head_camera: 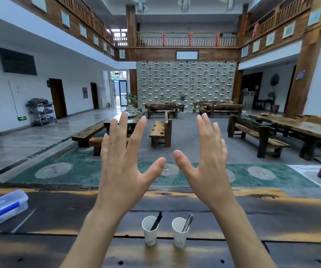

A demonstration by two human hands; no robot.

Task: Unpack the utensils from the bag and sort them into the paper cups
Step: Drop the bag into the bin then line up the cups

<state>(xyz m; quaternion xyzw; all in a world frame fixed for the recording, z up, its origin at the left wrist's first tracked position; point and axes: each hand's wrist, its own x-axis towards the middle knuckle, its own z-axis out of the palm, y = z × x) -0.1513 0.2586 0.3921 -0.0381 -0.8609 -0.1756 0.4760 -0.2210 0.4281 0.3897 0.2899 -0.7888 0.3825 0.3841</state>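
Observation:
Two white paper cups stand side by side on the dark wooden table (272,219) just in front of me. The left cup (150,232) holds a black utensil (156,221) leaning to the right. The right cup (180,234) holds grey metal utensils (187,222), also leaning right. My left hand (125,163) and my right hand (207,163) are raised above the table, backs toward me, fingers spread, holding nothing. Neither hand touches the cups. No bag is in view.
A clear plastic box with a blue-clipped lid (1,208) lies at the table's left edge. Beyond the table is a hall with wooden benches (160,130) and long tables (301,130), and a green floor strip.

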